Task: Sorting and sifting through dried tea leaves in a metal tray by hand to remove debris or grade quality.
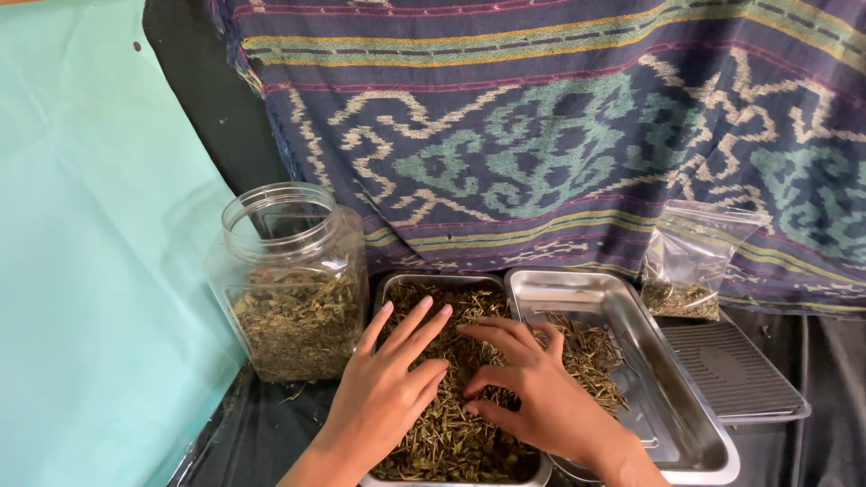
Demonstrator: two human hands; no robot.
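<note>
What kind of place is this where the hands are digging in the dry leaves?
Probably a small home workspace for sorting dried herbs. Both hands rest in a metal tray of dried herbs, with a clear plastic jar and a small plastic bag holding more.

Navy woven cloth (559,135) (teal, cream motifs); teal sheet (90,271); olive-brown dried herbs (451,424).

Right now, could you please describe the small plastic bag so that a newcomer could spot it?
Find the patterned woven cloth hanging at the back. At its lower right, behind the ribbed grey tray, stands a clear zip bag. Unlike the big jar, it is soft, with only a little dried herb inside.
</note>
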